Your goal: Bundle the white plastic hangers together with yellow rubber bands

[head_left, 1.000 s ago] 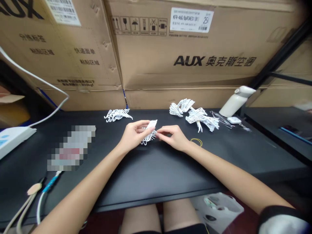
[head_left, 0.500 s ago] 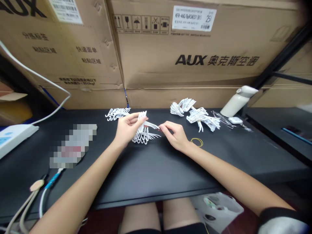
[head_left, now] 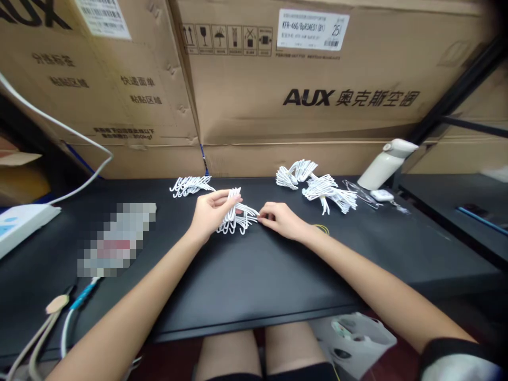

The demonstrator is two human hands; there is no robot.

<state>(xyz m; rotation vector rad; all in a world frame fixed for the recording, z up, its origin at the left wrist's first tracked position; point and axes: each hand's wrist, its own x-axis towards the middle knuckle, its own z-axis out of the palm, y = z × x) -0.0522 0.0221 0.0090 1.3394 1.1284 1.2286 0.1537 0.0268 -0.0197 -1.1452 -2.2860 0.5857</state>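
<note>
Head cam: vs. a sec ago, our L hand [head_left: 212,211] has shifted left, away from our R hand [head_left: 282,221], and the bundle of thin white hook-ended strands [head_left: 232,213] fans out more, mid-view, at or just over the smooth black worktop [head_left: 246,286]. L grip is clamped on the bundle's upper part; R grip curls in at the strand tips, but we can't tell if it pinches any. For the work in hand, we'd judge the ends are now easier to reach. R wrist [head_left: 307,232] now hides part of the thin yellow looped band [head_left: 326,229]. Writing: the big brown cardboard box behind [head_left: 246,116] reads "AUX 奥克斯空调", w/ a white rectangular paper label [head_left: 313,29], "KFR-46G/BpR3AES1(B1)"; the brown cardboard box at left [head_left: 119,58] shows "AUX", "快递面单", "粘贴区域", "300kgf"; smaller print's illegible.
</note>
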